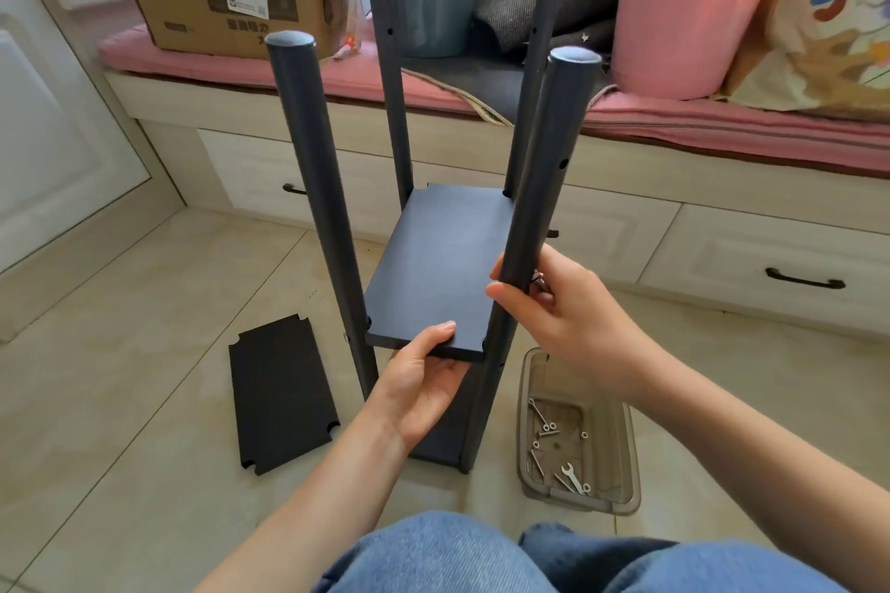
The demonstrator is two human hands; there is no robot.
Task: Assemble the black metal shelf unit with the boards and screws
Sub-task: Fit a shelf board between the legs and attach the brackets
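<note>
My left hand [420,384] pinches the shelf board [440,265] between four posts on the beige tiled floor [144,303]; my right hand [563,308] grips the near-right post [539,188] (pink-cushioned window seat [385,84] beyond).

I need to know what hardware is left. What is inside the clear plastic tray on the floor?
The tray holds several loose bolts, a few washers and a small wrench. Its tinted walls blur the rest.
</note>
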